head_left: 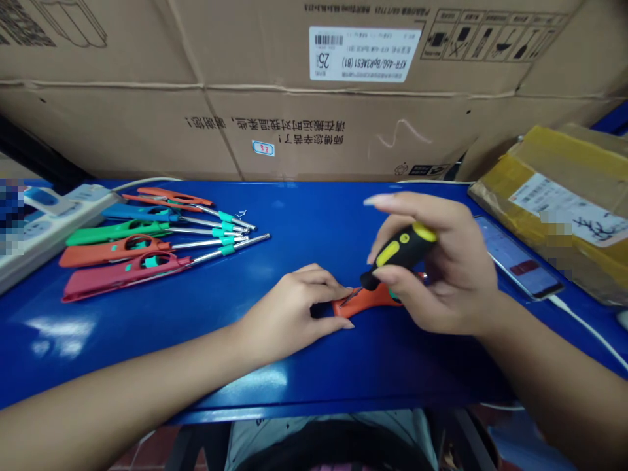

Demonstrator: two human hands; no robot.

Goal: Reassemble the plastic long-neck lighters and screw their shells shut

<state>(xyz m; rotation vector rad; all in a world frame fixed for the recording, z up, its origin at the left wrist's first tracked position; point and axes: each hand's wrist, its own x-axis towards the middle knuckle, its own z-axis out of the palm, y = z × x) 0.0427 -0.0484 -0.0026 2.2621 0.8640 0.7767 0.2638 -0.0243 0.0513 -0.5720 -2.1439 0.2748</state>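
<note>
An orange lighter (364, 299) lies flat on the blue table, its far part partly hidden behind my right hand. My left hand (299, 307) grips the lighter's left end between thumb and fingers. In my right hand (441, 268) is a black and yellow screwdriver (400, 255), held tilted by its handle. The screwdriver's thin shaft points down left, with its tip at the orange lighter's left end, close to my left fingertips.
Several long-necked lighters (132, 271) lie fanned out at the left, beside a white power strip (29, 235). A plugged-in phone (523, 261) and a taped box (564, 196) are at the right. A large carton (275, 104) stands along the back of the table (304, 209).
</note>
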